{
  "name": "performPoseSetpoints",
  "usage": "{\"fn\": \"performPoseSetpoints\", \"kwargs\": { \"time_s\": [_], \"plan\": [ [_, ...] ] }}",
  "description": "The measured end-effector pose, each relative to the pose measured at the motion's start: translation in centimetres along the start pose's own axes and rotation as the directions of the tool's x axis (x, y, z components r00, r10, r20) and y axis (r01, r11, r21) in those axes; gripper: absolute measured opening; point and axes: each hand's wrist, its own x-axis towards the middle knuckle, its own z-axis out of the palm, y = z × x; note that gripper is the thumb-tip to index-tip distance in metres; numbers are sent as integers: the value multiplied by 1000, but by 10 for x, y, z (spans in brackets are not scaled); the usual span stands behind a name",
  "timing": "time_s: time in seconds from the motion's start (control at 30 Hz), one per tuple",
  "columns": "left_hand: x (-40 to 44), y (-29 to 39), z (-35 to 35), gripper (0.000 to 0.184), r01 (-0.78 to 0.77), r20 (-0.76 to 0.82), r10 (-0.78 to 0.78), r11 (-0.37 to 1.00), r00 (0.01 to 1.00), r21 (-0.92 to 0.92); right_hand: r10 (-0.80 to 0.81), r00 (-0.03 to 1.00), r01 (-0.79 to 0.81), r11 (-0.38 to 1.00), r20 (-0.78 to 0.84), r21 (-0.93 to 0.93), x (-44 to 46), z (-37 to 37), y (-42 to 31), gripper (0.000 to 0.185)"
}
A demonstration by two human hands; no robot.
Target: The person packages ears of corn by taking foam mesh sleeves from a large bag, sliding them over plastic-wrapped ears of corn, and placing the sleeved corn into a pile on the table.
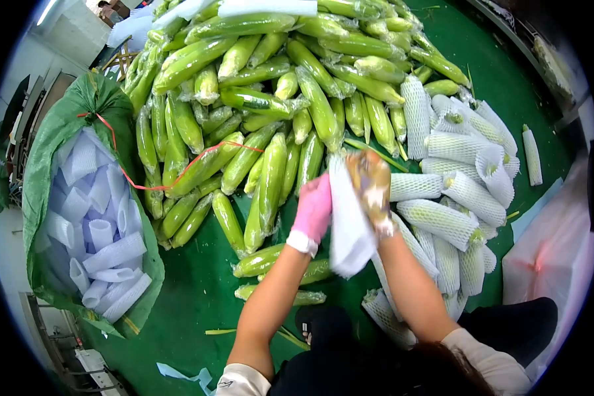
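Note:
My left hand (314, 208), in a pink glove, is closed on the left side of a white foam sleeve (348, 228). Against the sleeve's upper right side is my right hand (371, 188), in a patterned brown glove blurred by motion; its fingers cannot be made out clearly. The sleeve hangs between both hands, its lower end flattened and wide. Just beyond the hands lies a pile of green, film-wrapped vegetables (270, 165). To the right is a heap of vegetables inside white net sleeves (462, 145).
An open green sack (39, 264) full of white foam sleeves stands at the left. A red string (115, 148) runs from it over the pile. Pinkish plastic bags (548, 264) are at the right. My knees and a shoe show below, on the green floor (198, 277).

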Motion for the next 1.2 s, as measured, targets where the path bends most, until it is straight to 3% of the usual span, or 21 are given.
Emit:
{"fn": "performPoseSetpoints", "kwargs": {
  "time_s": [0.1, 0.2, 0.27, 0.33, 0.4, 0.43, 0.47, 0.53, 0.57, 0.67, 0.73, 0.8, 0.83, 0.87, 0.9, 0.93, 0.97, 1.03, 1.1, 1.13, 1.2],
  "plan": [
    [28, 27, 11, 32, -280, 23, 283, 955, 959, -97, 9, 1000, -12, 993, 24, 114, 56, 10, 14, 26],
    [85, 4, -17, 24, -532, 225, 485, 804, 845, 265, 568, 783, -619, 747, 252, 243, 81, 10, 11, 19],
    [123, -31, -31, 24, -485, 82, 489, 802, 868, 350, 297, 946, -275, 947, 132, -165, 81, 32, 141, 20],
    [129, -45, -23, 30, -270, -282, 343, 925, 896, 266, -69, 997, 21, 689, -37, -724, 63, 47, 209, 35],
    [127, -43, -14, 32, -194, -385, 498, 771, 777, 606, 93, 954, -235, 825, -287, -514, 59, 56, 222, 31],
    [125, -42, -8, 33, -129, -408, 570, 678, 713, 723, 409, 899, -433, 887, -159, -163, 61, 40, 188, 28],
    [120, -41, -1, 35, -50, -410, 642, 573, 648, 818, 228, 973, -212, 802, -42, -559, 56, 34, 171, 24],
    [123, -41, 3, 36, 53, -350, 653, 429, 672, 902, 111, 969, 184, 284, 223, -941, 66, 19, 131, 32],
    [121, -38, 7, 35, 76, -347, 635, 413, 691, 908, 187, 881, 329, 421, 435, -845, 64, 4, 92, 44],
    [135, -50, 0, 30, -4, -180, 301, 523, 936, 853, -82, 698, 596, 617, 712, -513, 43, -45, 49, 75],
    [139, -50, 22, 30, -156, 5, 318, 451, 948, 879, 50, 647, 265, 920, 761, -287, 48, -74, 3, 84],
    [140, -52, 57, 35, -451, 374, 284, 288, 883, 845, 21, 745, 240, 924, 667, -297, 48, -117, 26, 77],
    [140, -51, 70, 40, -584, 538, 241, 213, 808, 783, 264, 746, 109, 857, 611, -504, 46, -135, -43, 72],
    [140, -46, 79, 45, -705, 679, 191, 151, 709, 693, 264, 811, 189, 726, 522, -661, 49, -159, -52, 69],
    [113, 15, 88, 46, -539, 480, 293, 169, 827, 825, 361, 802, 154, 645, 476, -749, 54, -180, -80, 70],
    [94, 91, 89, 47, -355, 261, 379, 202, 888, 913, 273, 817, 342, 479, 508, -808, 59, -203, -78, 72],
    [128, 111, 77, 45, -356, 184, 807, 35, 561, 934, 496, 775, 315, 235, 392, -920, 67, -209, -98, 73],
    [154, 203, 59, 46, -156, 188, 938, -148, 292, 977, 561, 690, 565, -22, 458, -825, 60, -229, -75, 76],
    [195, 246, 44, 55, -23, 317, 926, -319, 207, 948, 733, 613, 567, -148, 295, -810, 49, -217, -71, 80],
    [208, 258, 42, 55, -22, 366, 914, -368, 176, 930, 690, 616, 640, -157, 380, -752, 43, -213, -61, 77],
    [211, 274, 47, 41, 79, 273, 820, -358, 503, 930, 627, 644, 621, -96, 438, -778, 50, -198, -80, 75]
  ]
}}
